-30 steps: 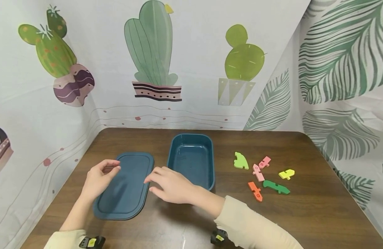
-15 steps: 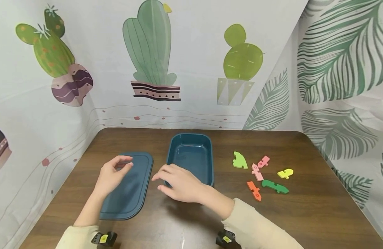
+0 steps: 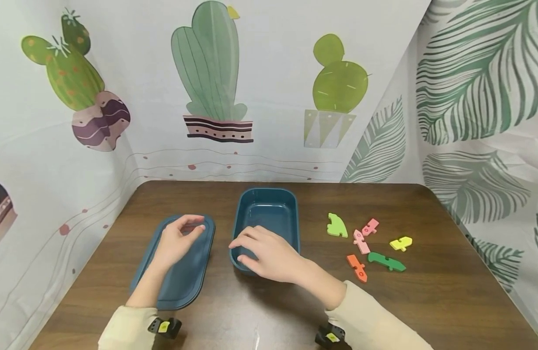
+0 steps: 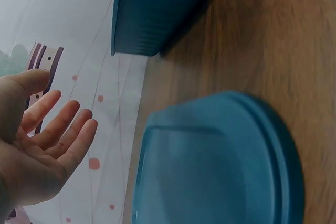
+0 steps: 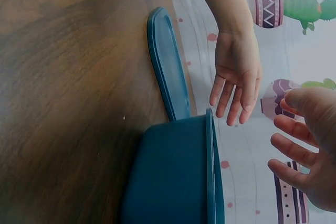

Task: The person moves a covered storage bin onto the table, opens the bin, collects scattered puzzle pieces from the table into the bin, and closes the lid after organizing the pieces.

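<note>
My left hand hovers over the flat blue lid, its fingers loosely bent and holding nothing. In the left wrist view the same hand is clear of the lid. Above the near end of the blue box is my right hand, fingers relaxed and nothing between them. The right wrist view has this hand beside the box rim, with a gap between them. The box stands upright, its far inside visible and bare; its near part is hidden by the right hand.
Right of the box lie several flat puzzle pieces: light green, pink, darker pink, yellow, dark green and orange. A printed cloth hangs behind the brown table.
My left hand has moved right across the lid. My right hand has shifted right, from the gap between lid and box to above the box's near end. Lid, box and pieces stay put.
</note>
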Available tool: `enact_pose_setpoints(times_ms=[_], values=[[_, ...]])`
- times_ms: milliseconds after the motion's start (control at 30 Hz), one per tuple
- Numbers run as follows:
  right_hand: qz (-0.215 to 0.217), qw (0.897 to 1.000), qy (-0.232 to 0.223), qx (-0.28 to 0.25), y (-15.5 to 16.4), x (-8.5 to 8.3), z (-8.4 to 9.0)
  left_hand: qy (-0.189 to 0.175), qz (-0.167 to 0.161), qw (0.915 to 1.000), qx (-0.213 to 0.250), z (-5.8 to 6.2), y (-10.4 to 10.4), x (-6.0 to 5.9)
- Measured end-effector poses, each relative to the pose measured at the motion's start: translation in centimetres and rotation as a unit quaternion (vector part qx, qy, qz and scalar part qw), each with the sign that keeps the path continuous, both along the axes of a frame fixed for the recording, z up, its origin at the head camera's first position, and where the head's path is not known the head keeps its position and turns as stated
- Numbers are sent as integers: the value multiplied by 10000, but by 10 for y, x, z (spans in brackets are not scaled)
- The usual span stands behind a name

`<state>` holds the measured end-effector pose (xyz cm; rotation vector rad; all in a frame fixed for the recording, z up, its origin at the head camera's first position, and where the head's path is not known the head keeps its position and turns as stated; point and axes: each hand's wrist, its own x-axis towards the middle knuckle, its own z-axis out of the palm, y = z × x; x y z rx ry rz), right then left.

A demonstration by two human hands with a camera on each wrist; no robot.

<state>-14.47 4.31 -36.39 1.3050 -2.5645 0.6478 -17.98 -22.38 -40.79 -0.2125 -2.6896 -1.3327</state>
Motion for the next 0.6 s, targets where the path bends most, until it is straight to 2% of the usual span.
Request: enact_pose_setpoints(times_ms=[133, 600], values=[[-93, 9999, 29, -92, 9, 0, -3, -103, 33, 9999, 19, -6, 8, -5], [-404, 9988, 84, -246, 36, -1, -15, -864, -66, 9957, 335, -17, 31, -18]])
